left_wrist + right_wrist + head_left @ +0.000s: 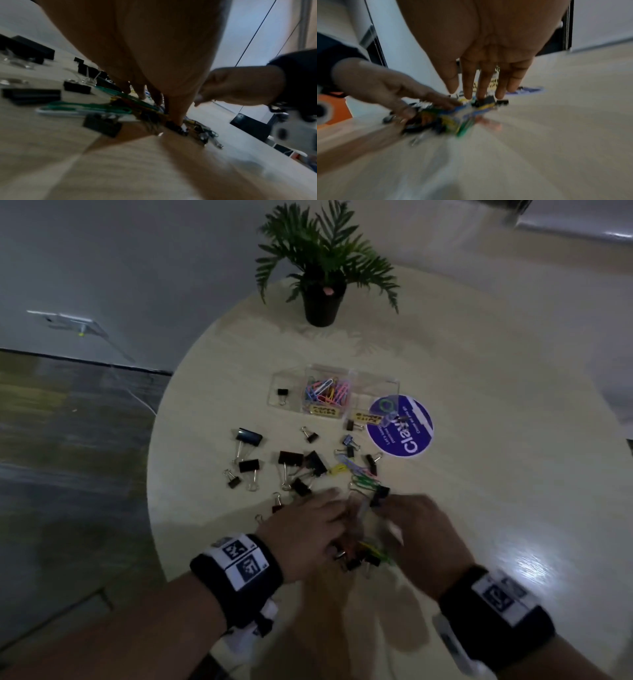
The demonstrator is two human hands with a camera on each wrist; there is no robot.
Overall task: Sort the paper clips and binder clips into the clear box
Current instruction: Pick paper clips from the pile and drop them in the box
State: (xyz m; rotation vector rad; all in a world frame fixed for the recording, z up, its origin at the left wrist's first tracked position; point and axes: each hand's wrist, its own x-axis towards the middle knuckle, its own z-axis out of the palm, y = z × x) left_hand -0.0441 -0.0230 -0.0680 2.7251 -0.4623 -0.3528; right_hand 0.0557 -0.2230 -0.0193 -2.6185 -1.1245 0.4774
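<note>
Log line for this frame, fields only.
left hand: open, fingers on mixed clip pile | right hand: open, over pile | clear box: paper clips in middle, one binder clip in left compartment

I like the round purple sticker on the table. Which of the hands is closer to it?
Right. The right hand lies below the purple sticker, a little toward its side of the table. The left hand is farther off, across the clip pile.

Clear box [376, 386] sits far on the desk, divided into compartments: coloured paper clips [327, 395] heaped in the middle one, a single black binder clip [283, 393] in the left. Black binder clips [291, 462] lie scattered nearer, mixed with loose paper clips [364, 481].
</note>
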